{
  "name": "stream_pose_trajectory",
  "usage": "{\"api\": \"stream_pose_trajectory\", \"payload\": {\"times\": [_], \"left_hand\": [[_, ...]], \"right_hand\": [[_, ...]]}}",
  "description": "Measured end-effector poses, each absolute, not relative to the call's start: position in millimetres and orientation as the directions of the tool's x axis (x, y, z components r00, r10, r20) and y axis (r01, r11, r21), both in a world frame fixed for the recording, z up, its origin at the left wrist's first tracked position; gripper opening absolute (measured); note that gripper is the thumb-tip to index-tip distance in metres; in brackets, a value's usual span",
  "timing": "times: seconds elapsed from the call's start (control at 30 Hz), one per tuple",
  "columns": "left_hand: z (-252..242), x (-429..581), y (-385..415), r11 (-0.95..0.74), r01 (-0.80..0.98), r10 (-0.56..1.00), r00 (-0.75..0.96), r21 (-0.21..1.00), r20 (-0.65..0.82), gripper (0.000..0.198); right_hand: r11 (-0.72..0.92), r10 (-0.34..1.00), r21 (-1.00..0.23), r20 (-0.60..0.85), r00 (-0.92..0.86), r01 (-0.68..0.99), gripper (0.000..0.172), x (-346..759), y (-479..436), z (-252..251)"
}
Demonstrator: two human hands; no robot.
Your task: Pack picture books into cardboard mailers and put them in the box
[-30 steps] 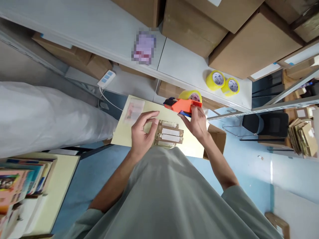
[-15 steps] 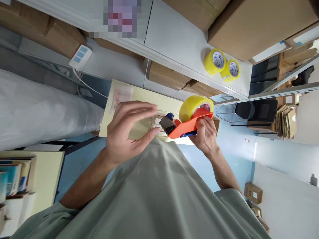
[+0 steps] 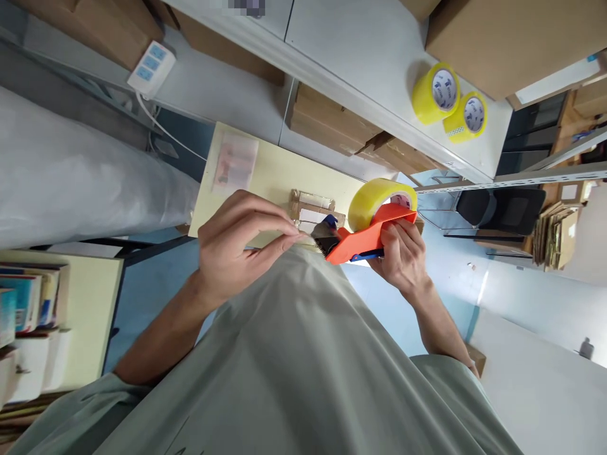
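My right hand (image 3: 403, 253) grips an orange tape dispenser (image 3: 355, 243) loaded with a large roll of yellow packing tape (image 3: 367, 205). The dispenser's toothed cutting end points left. Thumb and fingertips of my left hand (image 3: 241, 253) are pinched together right beside those teeth. Whatever lies between them, if anything, is too small to make out. Behind the dispenser, small cardboard boxes (image 3: 310, 205) with clear tape and white labels lie on a pale yellow table (image 3: 275, 167). The dispenser partly hides them.
Two yellow tape rolls (image 3: 436, 93) stand on the grey shelf (image 3: 351, 57), near large cardboard boxes (image 3: 502, 44). A white power strip (image 3: 152, 68) with a cable is at upper left. A big grey-white roll (image 3: 85, 170) lies left of the table; books (image 3: 31, 300) stand below it.
My left fingers have closed from a spread pose into a pinch at the dispenser's teeth. The dispenser has shifted slightly right in view. The camera view has tilted, bringing the boxes into sight.
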State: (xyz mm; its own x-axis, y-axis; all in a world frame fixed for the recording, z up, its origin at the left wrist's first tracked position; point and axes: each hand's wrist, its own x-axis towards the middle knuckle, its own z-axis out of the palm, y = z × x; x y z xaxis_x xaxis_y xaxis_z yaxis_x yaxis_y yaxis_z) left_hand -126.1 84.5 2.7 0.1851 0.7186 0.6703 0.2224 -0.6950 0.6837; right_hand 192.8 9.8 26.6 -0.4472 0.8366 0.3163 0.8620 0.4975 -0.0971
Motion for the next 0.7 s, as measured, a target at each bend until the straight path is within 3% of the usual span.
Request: {"api": "stream_pose_trajectory", "payload": {"times": [0.13, 0.23, 0.3, 0.4, 0.5, 0.7], "left_hand": [[-9.2, -132.9, 80.2, -0.557, 0.174, 0.827, 0.204, 0.812, 0.523, 0.012], [-38.7, -136.2, 82.6, -0.224, 0.15, 0.949, 0.26, 0.963, 0.18, 0.023], [-68.2, -136.3, 83.4, 0.056, 0.116, 0.945, 0.313, 0.992, -0.09, 0.04], [-112.2, -134.1, 76.7, 0.384, 0.065, 0.843, 0.382, 0.921, -0.378, 0.056], [-142.9, -137.2, 64.4, 0.565, 0.038, 0.755, 0.379, 0.824, -0.535, 0.058], [-203.0, -171.5, 65.9, 0.619, 0.005, 0.771, 0.185, 0.785, -0.609, 0.045]], "right_hand": [[0.455, 0.882, -0.188, 0.232, -0.41, 0.871, 0.046, 184.4, 14.8, 23.3], [0.316, 0.946, -0.29, 0.028, -0.322, 0.903, 0.062, 171.0, 21.5, 15.3], [0.201, 0.946, -0.309, -0.184, -0.266, 0.93, 0.07, 158.6, 28.7, 11.7], [0.053, 0.838, -0.223, -0.52, -0.165, 0.973, 0.072, 140.5, 42.6, 15.5], [-0.004, 0.671, -0.108, -0.738, -0.078, 0.994, 0.068, 134.0, 56.2, 29.1], [-0.016, 0.582, 0.054, -0.811, 0.053, 0.998, 0.071, 151.5, 75.2, 55.5]]}}
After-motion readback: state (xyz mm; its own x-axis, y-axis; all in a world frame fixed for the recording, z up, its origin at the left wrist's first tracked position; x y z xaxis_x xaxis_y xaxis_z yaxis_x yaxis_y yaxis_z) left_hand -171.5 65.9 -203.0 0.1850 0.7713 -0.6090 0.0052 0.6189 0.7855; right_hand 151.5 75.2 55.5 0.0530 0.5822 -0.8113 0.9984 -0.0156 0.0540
